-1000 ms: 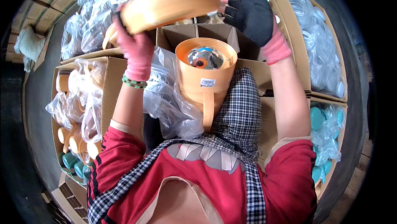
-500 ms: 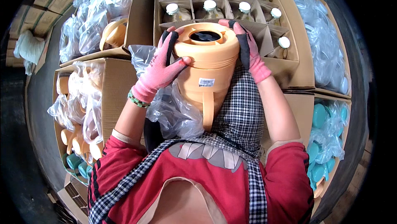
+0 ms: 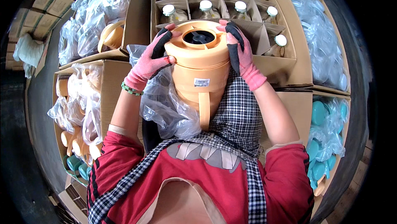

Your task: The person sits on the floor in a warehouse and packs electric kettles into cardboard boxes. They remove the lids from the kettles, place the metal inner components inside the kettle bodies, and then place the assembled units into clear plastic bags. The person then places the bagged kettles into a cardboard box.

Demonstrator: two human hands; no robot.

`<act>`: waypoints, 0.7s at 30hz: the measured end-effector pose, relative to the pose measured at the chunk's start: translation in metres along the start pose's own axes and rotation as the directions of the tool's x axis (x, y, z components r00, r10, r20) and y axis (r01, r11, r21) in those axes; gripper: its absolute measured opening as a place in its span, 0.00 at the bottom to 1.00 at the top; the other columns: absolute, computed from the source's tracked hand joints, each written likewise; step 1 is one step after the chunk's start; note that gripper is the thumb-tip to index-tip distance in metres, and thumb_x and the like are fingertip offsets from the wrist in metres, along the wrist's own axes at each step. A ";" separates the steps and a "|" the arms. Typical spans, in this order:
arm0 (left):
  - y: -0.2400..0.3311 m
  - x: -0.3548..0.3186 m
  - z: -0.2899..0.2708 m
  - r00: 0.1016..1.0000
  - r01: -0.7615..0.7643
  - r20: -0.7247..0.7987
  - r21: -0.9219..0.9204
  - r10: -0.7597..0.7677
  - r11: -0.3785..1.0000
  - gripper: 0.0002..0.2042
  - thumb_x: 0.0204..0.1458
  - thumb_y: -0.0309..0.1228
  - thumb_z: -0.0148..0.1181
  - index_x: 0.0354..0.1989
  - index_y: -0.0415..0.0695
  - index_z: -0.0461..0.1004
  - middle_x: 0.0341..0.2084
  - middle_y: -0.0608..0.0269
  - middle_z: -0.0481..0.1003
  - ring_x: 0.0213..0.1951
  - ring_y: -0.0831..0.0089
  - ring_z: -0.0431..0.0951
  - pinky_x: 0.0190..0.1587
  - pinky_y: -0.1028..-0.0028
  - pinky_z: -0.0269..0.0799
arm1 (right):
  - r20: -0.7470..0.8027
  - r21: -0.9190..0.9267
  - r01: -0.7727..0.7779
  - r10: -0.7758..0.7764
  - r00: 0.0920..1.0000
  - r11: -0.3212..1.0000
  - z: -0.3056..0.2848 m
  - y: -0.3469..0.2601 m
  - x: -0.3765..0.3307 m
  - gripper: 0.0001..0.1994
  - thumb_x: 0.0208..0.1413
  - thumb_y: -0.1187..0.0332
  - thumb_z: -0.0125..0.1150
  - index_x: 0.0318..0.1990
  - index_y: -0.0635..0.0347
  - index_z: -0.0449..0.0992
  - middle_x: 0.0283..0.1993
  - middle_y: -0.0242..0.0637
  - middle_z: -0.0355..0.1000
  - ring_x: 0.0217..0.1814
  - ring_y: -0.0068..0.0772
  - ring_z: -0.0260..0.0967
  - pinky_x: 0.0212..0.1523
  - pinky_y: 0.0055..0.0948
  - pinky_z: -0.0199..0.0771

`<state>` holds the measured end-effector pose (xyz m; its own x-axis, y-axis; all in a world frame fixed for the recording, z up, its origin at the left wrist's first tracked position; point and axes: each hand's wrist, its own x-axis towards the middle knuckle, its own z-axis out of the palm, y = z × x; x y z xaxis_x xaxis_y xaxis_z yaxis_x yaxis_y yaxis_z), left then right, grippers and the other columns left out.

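A peach-orange plastic jug (image 3: 184, 77) with a handle and a barcode label rests at my lap. Its thick round end faces up, with a black part (image 3: 199, 38) set in the central opening. Wrapped around the left side of that end is my left hand (image 3: 149, 60), in a pink and dark glove with bare fingertips. Gripping the opposite side is my right hand (image 3: 242, 52), gloved the same way. Crumpled clear plastic film (image 3: 167, 112) lies against the jug's lower left side. The jug's far side is hidden.
Ahead stands a divided carton (image 3: 273, 69) of glass bottles (image 3: 205, 11) with white caps. Cartons of bagged parts flank me: clear film (image 3: 93, 13) and orange pieces at left, film-wrapped pale pieces (image 3: 322, 38) at upper right, teal pieces (image 3: 317, 114) at lower right.
Both hands and the jug have shifted slightly left. The jug's top has tilted more toward me, showing more of the black part. The grip stays on both sides.
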<state>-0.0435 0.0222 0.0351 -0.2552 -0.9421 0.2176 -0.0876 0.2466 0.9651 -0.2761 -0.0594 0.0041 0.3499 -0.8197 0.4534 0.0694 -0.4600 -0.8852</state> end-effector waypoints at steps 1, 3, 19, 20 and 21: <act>0.000 0.000 0.001 1.000 0.000 -0.010 0.016 0.001 1.000 0.29 0.38 0.34 0.61 0.51 0.39 0.62 0.56 0.55 0.52 0.60 0.66 0.46 0.59 0.69 0.43 | 0.004 0.076 -0.052 0.052 0.999 0.996 -0.001 0.001 -0.001 0.16 0.54 0.61 0.46 0.42 0.64 0.70 0.47 0.40 0.66 0.49 0.30 0.61 0.52 0.25 0.56; 0.003 -0.002 0.008 0.999 -0.014 -0.044 0.068 0.017 0.998 0.27 0.39 0.33 0.60 0.51 0.39 0.62 0.55 0.54 0.53 0.60 0.65 0.46 0.59 0.68 0.43 | 0.024 0.225 -0.154 0.153 0.988 0.962 -0.003 0.005 -0.002 0.16 0.54 0.60 0.46 0.42 0.64 0.69 0.47 0.40 0.66 0.49 0.29 0.61 0.53 0.24 0.56; -0.012 0.004 0.041 0.932 0.124 -0.343 -0.009 -0.119 0.992 0.25 0.54 0.47 0.40 0.49 0.36 0.61 0.45 0.59 0.65 0.48 0.74 0.62 0.52 0.77 0.55 | -0.037 0.279 -0.434 0.461 0.887 0.857 -0.014 0.001 0.005 0.40 0.46 0.35 0.39 0.52 0.66 0.61 0.49 0.50 0.60 0.53 0.35 0.55 0.54 0.29 0.52; -0.013 0.000 0.044 0.914 0.093 -0.399 0.027 -0.075 0.995 0.22 0.55 0.43 0.42 0.49 0.37 0.62 0.43 0.61 0.66 0.46 0.74 0.63 0.51 0.77 0.56 | 0.011 0.393 -0.438 0.472 0.882 0.809 -0.004 -0.001 0.003 0.40 0.46 0.35 0.39 0.52 0.66 0.61 0.50 0.50 0.59 0.53 0.35 0.55 0.54 0.29 0.52; -0.021 -0.002 0.033 0.943 0.098 -0.324 0.077 -0.068 0.992 0.29 0.53 0.50 0.38 0.51 0.35 0.59 0.46 0.58 0.64 0.50 0.74 0.61 0.54 0.76 0.54 | -0.030 0.336 -0.477 0.516 0.856 0.812 -0.005 -0.012 -0.006 0.34 0.54 0.43 0.33 0.54 0.69 0.56 0.57 0.45 0.55 0.60 0.35 0.49 0.59 0.29 0.46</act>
<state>-0.0732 0.0268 0.0099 0.0775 -0.9793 0.1868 -0.1860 0.1699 0.9678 -0.2841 -0.0510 0.0123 0.3074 -0.9494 -0.0650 0.2037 0.1324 -0.9700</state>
